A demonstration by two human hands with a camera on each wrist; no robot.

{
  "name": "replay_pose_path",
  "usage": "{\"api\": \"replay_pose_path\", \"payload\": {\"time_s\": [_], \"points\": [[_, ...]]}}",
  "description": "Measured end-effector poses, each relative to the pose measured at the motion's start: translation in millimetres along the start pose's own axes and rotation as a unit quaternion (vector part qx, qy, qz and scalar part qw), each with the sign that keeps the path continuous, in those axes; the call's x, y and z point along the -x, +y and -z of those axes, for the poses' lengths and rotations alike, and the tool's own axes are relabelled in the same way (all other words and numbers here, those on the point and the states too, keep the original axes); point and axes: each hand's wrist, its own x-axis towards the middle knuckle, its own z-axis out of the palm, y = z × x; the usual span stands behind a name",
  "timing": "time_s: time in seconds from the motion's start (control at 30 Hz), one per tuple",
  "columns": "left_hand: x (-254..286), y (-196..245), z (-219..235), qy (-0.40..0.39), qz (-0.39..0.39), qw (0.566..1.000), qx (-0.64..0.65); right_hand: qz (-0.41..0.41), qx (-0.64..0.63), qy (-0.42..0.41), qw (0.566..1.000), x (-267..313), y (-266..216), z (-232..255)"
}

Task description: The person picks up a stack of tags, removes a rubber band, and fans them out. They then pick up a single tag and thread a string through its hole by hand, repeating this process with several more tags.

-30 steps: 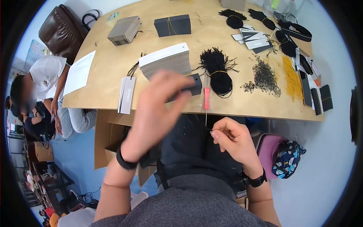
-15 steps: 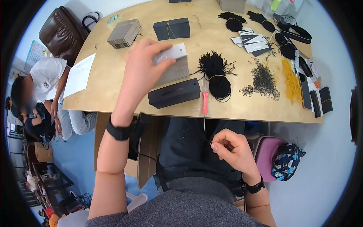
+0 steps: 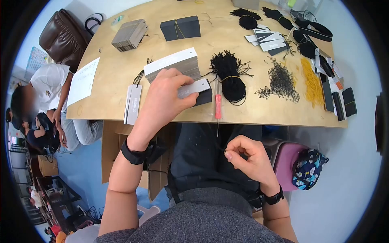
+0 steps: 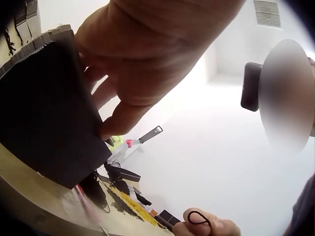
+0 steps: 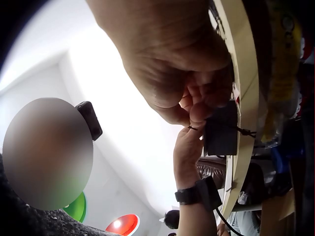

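Note:
My left hand (image 3: 164, 95) pinches a pale grey hang tag (image 3: 194, 88) with lettering and a punched hole. It is held low over a stack of dark tags (image 3: 205, 98) near the table's front edge. Right behind stands a taller stack of white-topped tags (image 3: 173, 60). Over the lap, my right hand (image 3: 248, 157) pinches a thin black cord between thumb and forefinger. The cord's loop (image 4: 190, 215) sticks up from the fingertips in the left wrist view. A red-handled tool (image 3: 218, 106) with a thin metal shaft lies between the hands, its tip past the edge.
A bundle of black cords (image 3: 234, 88) lies beyond the tool, with small black pins (image 3: 283, 81) and yellow strands (image 3: 311, 85) further right. Strung tags (image 3: 132, 104) lie at left. Banded dark tags (image 3: 180, 29) stand behind. A person (image 3: 48, 85) sits at the left.
My left hand took a tag at the white-topped stack and brought it nearer, over the dark stack. The right hand stays in place with its cord.

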Motion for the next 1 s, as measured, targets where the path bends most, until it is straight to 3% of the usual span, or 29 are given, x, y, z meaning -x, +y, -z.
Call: {"api": "replay_pose_path", "payload": {"time_s": [0.2, 0.27, 0.4, 0.47, 0.57, 0.67, 0.83, 1.0], "points": [[-2, 0, -1, 0.049, -0.034, 0.998, -0.019, 0.0, -0.008, -0.003, 1.0, 2, 2, -2], [1, 10, 6, 0.112, -0.061, 0.991, -0.04, 0.001, -0.006, 0.002, 1.0, 3, 2, -2], [31, 31, 6, 0.096, -0.039, 0.994, 0.027, 0.001, -0.013, 0.033, 0.999, 7, 2, 3], [53, 29, -9, 0.041, -0.075, 0.994, 0.075, -0.002, -0.013, 0.038, 0.999, 8, 5, 8], [83, 23, -35, -0.033, -0.024, 0.991, 0.131, -0.03, -0.029, 0.052, 0.998, 9, 5, 11], [101, 21, -57, -0.025, 0.002, 0.984, 0.178, -0.026, -0.03, 0.048, 0.998, 9, 9, 11], [109, 19, -71, -0.002, -0.015, 0.988, 0.152, -0.038, -0.04, 0.037, 0.998, 8, 11, 5], [112, 22, -77, 0.02, 0.043, 0.977, 0.209, -0.035, -0.04, 0.027, 0.998, 7, 16, 1]]}}
